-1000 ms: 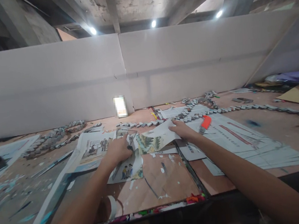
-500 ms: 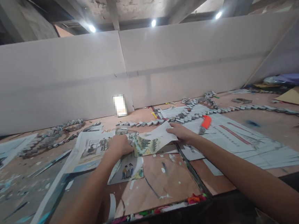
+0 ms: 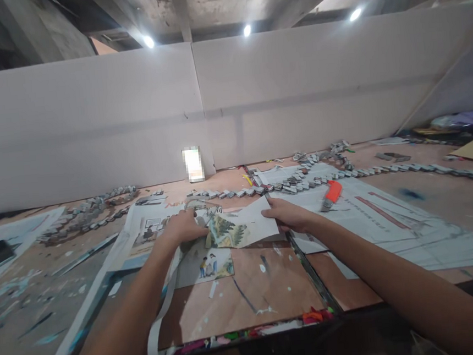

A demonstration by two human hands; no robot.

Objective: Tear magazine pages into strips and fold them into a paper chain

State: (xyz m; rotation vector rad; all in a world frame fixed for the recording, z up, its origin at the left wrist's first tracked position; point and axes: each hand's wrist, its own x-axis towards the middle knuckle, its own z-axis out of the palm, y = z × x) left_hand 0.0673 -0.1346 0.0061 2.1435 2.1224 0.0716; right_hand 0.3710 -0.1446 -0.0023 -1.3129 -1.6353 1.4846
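A pale wall panel (image 3: pixel 286 84) is stretched across the whole width, behind a paint-spattered worktable (image 3: pixel 251 298). On the right half of the table, a fanned stack of printed newspaper sheets (image 3: pixel 382 231) is spread out. Along the back, a zigzag chain of folded paper (image 3: pixel 418 169) is laid from near the middle towards the right edge; a bundled one (image 3: pixel 86 210) is seen at the left.

At the centre, an illustrated sheet (image 3: pixel 230 230), painted with green trees and left white at one end, is held between two bare hands. Its long axis is run from side to side, roughly along the line between the hands, with the white right end tilted up. That end is pinched by the right hand (image 3: pixel 290 215), thumb on top; the left end is grasped in the curled fingers of the left hand (image 3: pixel 183 226). Neither hand is nearer, as the sheet is touched by both.

Just below the left hand, a smaller picture with two figures (image 3: pixel 211 265) is seen flat on the table. Beside the right hand, on the newspaper, an orange-handled cutter (image 3: pixel 332 193) is placed, its handle pointed away. By the left forearm, a narrow white paper strip (image 3: pixel 154 345) is curled.
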